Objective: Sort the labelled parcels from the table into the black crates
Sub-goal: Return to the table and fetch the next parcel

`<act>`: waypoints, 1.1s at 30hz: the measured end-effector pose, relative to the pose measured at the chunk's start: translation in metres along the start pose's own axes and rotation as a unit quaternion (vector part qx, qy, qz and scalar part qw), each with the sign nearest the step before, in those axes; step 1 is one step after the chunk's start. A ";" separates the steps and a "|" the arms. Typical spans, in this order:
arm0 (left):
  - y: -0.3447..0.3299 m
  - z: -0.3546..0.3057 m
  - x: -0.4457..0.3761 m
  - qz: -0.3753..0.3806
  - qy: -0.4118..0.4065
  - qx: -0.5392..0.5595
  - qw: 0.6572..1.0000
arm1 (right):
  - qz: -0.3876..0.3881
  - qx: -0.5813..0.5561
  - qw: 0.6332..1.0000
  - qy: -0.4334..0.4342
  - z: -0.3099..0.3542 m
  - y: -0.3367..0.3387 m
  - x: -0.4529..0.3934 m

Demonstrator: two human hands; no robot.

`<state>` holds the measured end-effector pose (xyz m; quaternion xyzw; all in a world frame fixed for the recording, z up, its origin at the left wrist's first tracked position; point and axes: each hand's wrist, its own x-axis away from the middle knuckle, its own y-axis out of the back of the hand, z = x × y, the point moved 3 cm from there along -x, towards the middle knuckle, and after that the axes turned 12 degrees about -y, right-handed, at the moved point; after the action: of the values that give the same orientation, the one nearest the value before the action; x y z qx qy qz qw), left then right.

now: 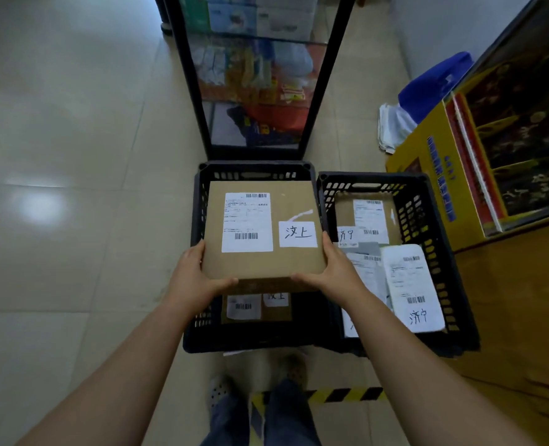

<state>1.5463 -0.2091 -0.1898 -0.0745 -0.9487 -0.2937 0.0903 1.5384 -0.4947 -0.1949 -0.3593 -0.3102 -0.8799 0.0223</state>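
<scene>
While hovering over the left black crate (199, 201), the flat cardboard parcel (263, 230) is looking stiff and light. Left hand (191, 275) and right hand (337, 268) are gripping its near corners, fingers (226, 281) curling beneath.

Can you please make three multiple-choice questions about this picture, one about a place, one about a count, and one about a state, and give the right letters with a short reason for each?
1. Over which crate is the cardboard parcel held?
A. the left black crate
B. the right black crate
C. neither, it lies on the floor

2. How many white labels show on top of the held parcel?
A. one
B. two
C. four

3. How is the parcel held?
A. by the left hand alone
B. by the right hand alone
C. by both hands at its near corners

Answers:
1. A, the parcel covers most of the left crate's opening.
2. B, a printed shipping label and a smaller handwritten one are visible.
3. C, each hand grips one near corner, thumbs along the sides.
</scene>
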 end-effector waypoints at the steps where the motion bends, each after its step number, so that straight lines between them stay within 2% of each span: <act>1: -0.004 0.003 -0.006 -0.001 0.008 0.001 1.000 | 0.006 0.003 1.000 -0.001 -0.001 0.000 -0.009; 7: -0.022 0.026 -0.041 -0.008 0.037 0.012 0.999 | 0.030 0.007 0.999 -0.009 -0.004 -0.012 -0.059; 17: -0.058 0.082 -0.095 -0.002 0.032 0.037 0.999 | 0.009 -0.027 1.000 0.012 -0.010 -0.046 -0.132; 29: -0.064 0.104 -0.123 0.003 -0.015 -0.013 1.000 | -0.031 -0.076 0.996 0.024 -0.015 -0.072 -0.160; 33: -0.068 0.105 -0.130 -0.005 -0.009 -0.047 0.999 | -0.032 -0.076 0.996 0.024 -0.015 -0.073 -0.167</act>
<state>1.6464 -0.2162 -0.3398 -0.0767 -0.9351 -0.3373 0.0769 1.6339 -0.4748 -0.3498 -0.3283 -0.2534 -0.9096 -0.0258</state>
